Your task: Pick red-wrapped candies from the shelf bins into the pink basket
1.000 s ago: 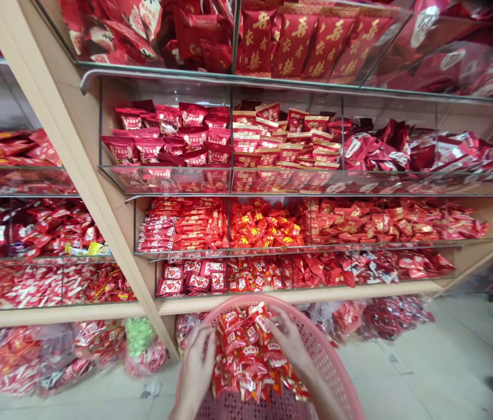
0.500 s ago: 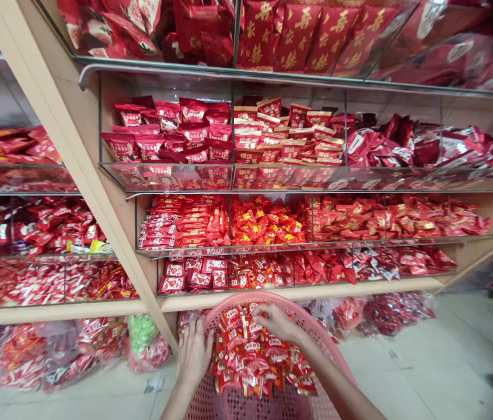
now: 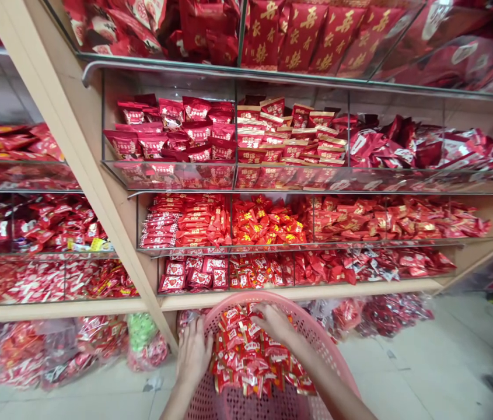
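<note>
Head view: The left hand (image 3: 194, 350) lies loosely open, apparently empty, beside small red candy packets (image 3: 248, 356) heaped between the hands in a pink perforated basket (image 3: 316, 338). The right hand (image 3: 273, 322) half-curls over them, its hold unclear. Handling packets appears underway; picking calls for closing fingertips.

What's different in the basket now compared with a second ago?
The right hand has shifted left over the red packets; whether it grips one is unclear. The left hand remains by the left side of the pink basket, which stayed below the shelves.
</note>
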Tool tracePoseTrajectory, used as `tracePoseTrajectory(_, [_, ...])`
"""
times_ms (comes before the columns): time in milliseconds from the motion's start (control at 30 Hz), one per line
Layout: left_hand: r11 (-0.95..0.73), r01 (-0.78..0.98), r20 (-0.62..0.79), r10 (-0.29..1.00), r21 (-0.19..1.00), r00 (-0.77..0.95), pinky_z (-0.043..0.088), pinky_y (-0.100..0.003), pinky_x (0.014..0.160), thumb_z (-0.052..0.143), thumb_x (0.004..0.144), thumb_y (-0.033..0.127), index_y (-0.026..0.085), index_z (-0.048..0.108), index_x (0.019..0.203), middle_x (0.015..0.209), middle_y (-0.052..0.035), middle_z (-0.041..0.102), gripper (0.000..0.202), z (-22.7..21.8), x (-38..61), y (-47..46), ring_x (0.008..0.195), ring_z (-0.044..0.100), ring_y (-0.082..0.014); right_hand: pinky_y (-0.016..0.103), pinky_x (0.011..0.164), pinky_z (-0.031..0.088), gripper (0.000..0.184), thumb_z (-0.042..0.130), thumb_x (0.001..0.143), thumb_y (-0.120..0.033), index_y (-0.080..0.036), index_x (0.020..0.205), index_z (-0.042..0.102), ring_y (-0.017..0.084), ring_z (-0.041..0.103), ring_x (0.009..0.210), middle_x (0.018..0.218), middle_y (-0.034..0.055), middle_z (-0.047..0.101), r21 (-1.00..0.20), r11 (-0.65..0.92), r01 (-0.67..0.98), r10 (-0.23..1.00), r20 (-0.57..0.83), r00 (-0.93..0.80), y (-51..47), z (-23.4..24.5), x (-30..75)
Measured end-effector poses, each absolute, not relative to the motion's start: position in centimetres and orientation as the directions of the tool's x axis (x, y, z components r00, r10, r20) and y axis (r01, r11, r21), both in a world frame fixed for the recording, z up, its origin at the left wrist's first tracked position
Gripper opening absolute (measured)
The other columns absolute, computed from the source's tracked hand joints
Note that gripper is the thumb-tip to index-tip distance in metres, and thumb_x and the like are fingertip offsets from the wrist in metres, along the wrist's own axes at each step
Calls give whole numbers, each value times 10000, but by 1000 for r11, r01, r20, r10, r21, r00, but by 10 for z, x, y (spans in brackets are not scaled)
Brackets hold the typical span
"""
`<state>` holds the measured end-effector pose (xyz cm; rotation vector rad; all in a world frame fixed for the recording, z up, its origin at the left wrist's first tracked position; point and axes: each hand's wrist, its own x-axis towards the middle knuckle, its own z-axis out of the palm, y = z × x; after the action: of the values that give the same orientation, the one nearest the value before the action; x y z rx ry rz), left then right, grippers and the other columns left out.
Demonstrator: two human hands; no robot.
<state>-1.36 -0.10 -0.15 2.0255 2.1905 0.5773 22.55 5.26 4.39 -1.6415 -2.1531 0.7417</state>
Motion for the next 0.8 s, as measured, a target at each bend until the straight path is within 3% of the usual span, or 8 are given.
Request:
tracePoseTrajectory(233, [47, 948, 179, 978, 316, -108, 372, -420, 963, 369, 861, 261, 139, 486, 1216, 1163, -112, 575, 393, -4, -14, 1, 1115, 497, -257, 321, 885, 402, 298, 598, 772, -290, -209, 1058, 623, 245, 560, 1038, 1159, 97, 572, -511, 292, 808, 930, -45, -365, 44, 48, 231])
tracePoseTrajectory(433, [54, 947, 182, 976, 316, -116, 362, -430, 977, 369, 857, 255, 146, 488, 1216, 1183, -124, 570, 393, -6, -13, 1, 1111, 511, -249, 300, 833, 418, 242, 572, 781, -223, -212, 1019, 612, 221, 572, 986, 1107, 79, 554, -460, 334, 823, 915, -53, -400, 38, 44, 230])
tracePoseTrajectory(700, [72, 950, 145, 982, 305, -121, 363, -408, 964, 361, 859, 256, 146, 477, 1225, 1169, -120, 578, 399, 0, -12, -1, 1110, 505, -247, 290, 792, 414, 198, 526, 828, -334, -218, 949, 632, 224, 582, 948, 1068, 81, 588, -471, 310, 826, 932, -21, -362, 44, 48, 223])
tracePoseTrajectory(800, [59, 949, 150, 982, 310, -110, 359, -404, 969, 355, 860, 262, 148, 479, 1217, 1151, -109, 586, 394, 0, -12, 0, 1105, 508, -242, 270, 784, 408, 226, 464, 866, -346, -203, 914, 632, 202, 583, 923, 1018, 82, 605, -485, 290, 825, 954, 74, -291, 54, 64, 221])
